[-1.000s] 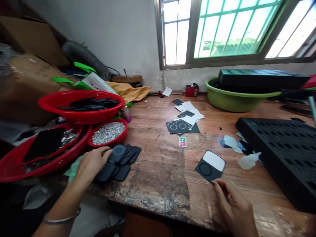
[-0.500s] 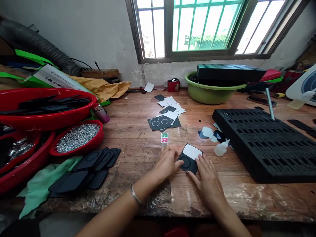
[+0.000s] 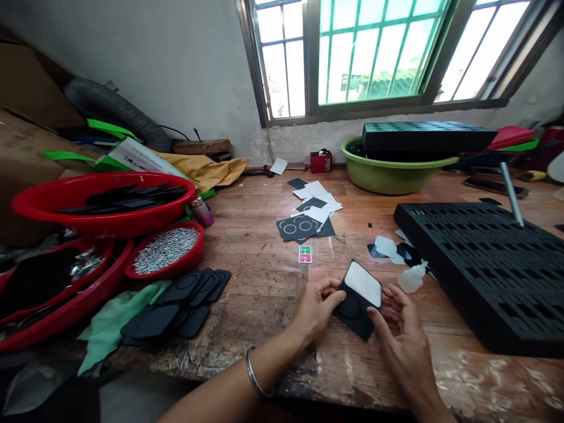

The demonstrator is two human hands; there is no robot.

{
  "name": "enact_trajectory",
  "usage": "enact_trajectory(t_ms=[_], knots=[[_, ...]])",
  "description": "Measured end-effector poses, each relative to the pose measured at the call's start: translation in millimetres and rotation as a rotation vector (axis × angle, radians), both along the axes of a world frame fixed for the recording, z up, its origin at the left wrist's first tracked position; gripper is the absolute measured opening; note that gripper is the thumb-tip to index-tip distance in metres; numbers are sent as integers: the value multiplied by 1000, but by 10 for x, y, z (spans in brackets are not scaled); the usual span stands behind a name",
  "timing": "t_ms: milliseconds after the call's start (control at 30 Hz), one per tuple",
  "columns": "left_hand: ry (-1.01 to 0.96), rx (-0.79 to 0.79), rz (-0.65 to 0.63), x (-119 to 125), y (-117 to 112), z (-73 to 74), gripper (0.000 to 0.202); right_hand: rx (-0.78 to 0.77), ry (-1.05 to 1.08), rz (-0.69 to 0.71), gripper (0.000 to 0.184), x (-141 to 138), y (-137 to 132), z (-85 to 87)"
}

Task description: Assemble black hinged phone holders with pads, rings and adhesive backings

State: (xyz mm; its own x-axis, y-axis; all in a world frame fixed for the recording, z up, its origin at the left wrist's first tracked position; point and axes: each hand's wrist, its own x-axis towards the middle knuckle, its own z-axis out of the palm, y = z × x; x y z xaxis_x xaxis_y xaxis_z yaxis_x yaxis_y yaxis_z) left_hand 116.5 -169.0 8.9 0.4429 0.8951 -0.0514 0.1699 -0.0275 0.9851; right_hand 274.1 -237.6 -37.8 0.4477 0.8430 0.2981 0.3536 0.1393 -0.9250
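Note:
A flat black panel (image 3: pixel 356 329) with a faint ring on one half and a white rounded rectangle (image 3: pixel 363 284) on the other is tilted up over the table. My left hand (image 3: pixel 316 309) pinches its left edge, thumb on top near the ring and fingers underneath. On the opposite edge my right hand (image 3: pixel 406 335) grips it with the thumb in front and the fingers curled behind. A small green and red sticker card (image 3: pixel 305 254) lies beyond my left hand. Just past my right fingers stands a small translucent squeeze bottle (image 3: pixel 412 278).
Black panels (image 3: pixel 161 320) are piled at the left beside a green cloth (image 3: pixel 117 314). Red basins hold black plates and small metal pieces (image 3: pixel 166 249). Dark ring-printed sheets (image 3: pixel 296 227) lie mid-table; a slotted black foam block (image 3: pixel 489 276) occupies the right.
Both hands have lifted and tilted the black panel, which lay flatter on the table before. My right fingers have moved from its top surface to behind its edge. The camera view has shifted left.

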Motion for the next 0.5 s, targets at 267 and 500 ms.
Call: enact_trajectory(t_ms=[267,500], knots=[[332,374,239,-335,-109,-6,38,-245,567,363,90,-31,56,153],[567,611,281,-708,702,-24,25,132,-551,11,40,207,97,36]])
